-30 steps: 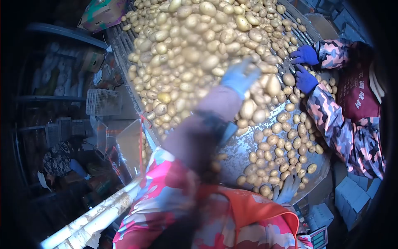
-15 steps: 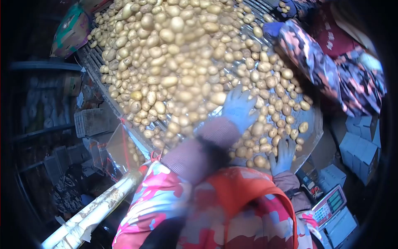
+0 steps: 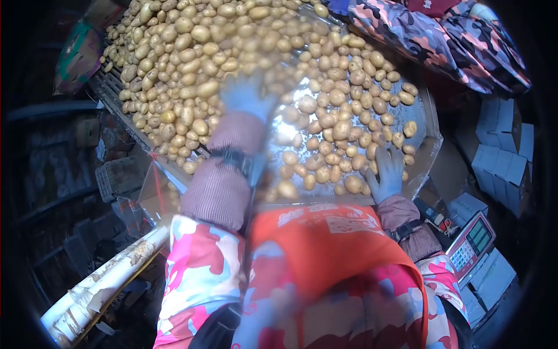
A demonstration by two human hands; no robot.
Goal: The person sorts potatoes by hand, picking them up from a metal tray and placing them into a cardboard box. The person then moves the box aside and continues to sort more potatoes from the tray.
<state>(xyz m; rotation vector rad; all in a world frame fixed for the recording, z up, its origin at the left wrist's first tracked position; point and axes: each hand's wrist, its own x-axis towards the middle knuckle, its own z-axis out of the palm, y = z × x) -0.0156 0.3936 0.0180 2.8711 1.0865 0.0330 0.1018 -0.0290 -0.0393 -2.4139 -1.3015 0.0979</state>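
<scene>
Many yellow-brown potatoes lie heaped on a metal sorting table, with a looser group of potatoes at its near right. My left hand, in a blue-grey glove, reaches onto the near side of the heap. It is blurred, but its fingers look stretched out, and I see nothing held. My right hand, gloved alike, rests at the table's near right among potatoes. Its fingers are spread and it grips nothing. Some potatoes beneath both hands are hidden.
Across the table at the upper right, a co-worker's camouflage sleeve reaches over the edge. A scale and white boxes stand at right. At left are a white pole, a plastic crate and a carton.
My left hand has swept left from the loose potatoes toward the heap, baring some of the table's surface. My right hand stays near the same edge. The camera view has shifted.
</scene>
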